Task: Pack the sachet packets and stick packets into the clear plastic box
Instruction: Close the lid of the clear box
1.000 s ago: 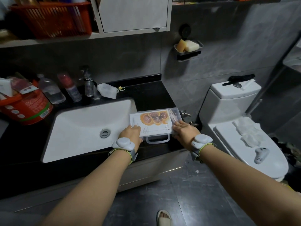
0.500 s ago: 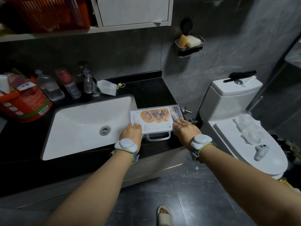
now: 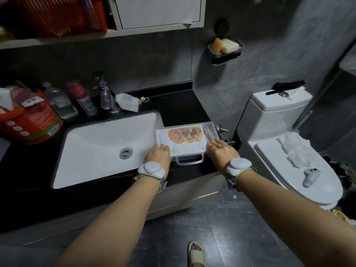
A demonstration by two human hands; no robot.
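Note:
The clear plastic box [image 3: 212,125] lies flat on the black counter right of the sink, lid down, handle [image 3: 189,161] toward me. Through the lid shows a white sachet packet [image 3: 181,138] with an orange picture; stick packets [image 3: 209,132] lie along its right side. My left hand [image 3: 158,155] rests flat on the box's near left corner. My right hand [image 3: 221,149] presses flat on the near right corner. Neither hand curls around anything.
A white sink [image 3: 107,143] lies left of the box. Bottles [image 3: 59,104], an orange tub [image 3: 30,120] and a white pouch [image 3: 128,103] stand at the counter's back. A toilet [image 3: 285,143] with tissue and a controller [image 3: 310,177] is to the right.
The view has shifted slightly down and closer. Both hands stay flat on the box's near corners; the box has not moved.

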